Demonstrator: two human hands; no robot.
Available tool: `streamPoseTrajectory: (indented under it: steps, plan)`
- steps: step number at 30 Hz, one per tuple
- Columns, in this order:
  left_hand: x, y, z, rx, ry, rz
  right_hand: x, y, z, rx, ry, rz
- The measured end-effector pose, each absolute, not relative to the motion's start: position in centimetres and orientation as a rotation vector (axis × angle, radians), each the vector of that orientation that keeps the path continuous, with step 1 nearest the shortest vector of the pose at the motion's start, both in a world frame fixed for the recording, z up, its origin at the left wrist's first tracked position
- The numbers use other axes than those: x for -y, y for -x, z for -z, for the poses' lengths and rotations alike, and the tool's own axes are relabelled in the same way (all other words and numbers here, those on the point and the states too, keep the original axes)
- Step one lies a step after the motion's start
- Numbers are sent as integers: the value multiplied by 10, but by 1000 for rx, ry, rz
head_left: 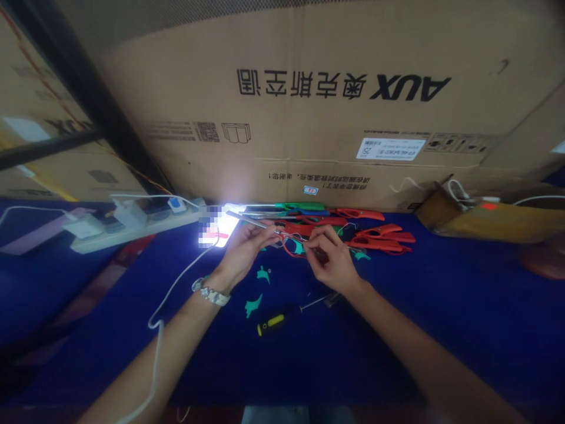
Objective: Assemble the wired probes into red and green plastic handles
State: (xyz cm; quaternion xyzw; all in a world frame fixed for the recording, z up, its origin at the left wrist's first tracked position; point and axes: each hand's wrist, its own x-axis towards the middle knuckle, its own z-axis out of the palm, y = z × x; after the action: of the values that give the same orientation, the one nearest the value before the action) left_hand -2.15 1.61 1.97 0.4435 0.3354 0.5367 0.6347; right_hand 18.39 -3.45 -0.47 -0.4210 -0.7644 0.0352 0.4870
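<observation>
My left hand (242, 250) is closed on a red long-nosed lighter (286, 248), gripping it where the metal tube (253, 221) meets the red handle. The tube points up and to the left. At the handle, my right hand (331, 259) pinches its thumb and fingers together; whatever is between the fingertips is too small to make out. A green trigger piece (299, 248) shows within the handle's loop. Below my hands lie loose green trigger pieces (253, 306) and a yellow-and-black screwdriver (276, 320).
Behind my hands lie several red lighters (384, 238) and a green lighter (300, 206). A glowing phone (227, 227) with a white cable stands left, beside a power strip (145, 229) with plugs. A large cardboard box (282, 123) walls off the back of the blue table (212, 359).
</observation>
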Motion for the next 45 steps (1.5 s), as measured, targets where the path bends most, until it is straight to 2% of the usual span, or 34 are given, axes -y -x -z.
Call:
streamPoseTrajectory:
  steps: [12, 23, 30, 40, 45]
  plan:
    - [-18, 26, -16, -820, -1071, -1011, 35, -181, 10, 1845, 1086, -151]
    - [-27, 38, -20, -961, -1054, -1103, 10, -187, -3, 1682, 1216, -260]
    - [-31, 43, -20, -1005, -1069, -1103, -51, -185, -35, 2376, 1733, -98]
    - [-32, 44, -18, -1027, -1004, -1133, -70, -174, -42, 2491, 1731, -44]
    - [-30, 42, -20, -1034, -970, -1154, -53, -189, -42, 2300, 1606, -218]
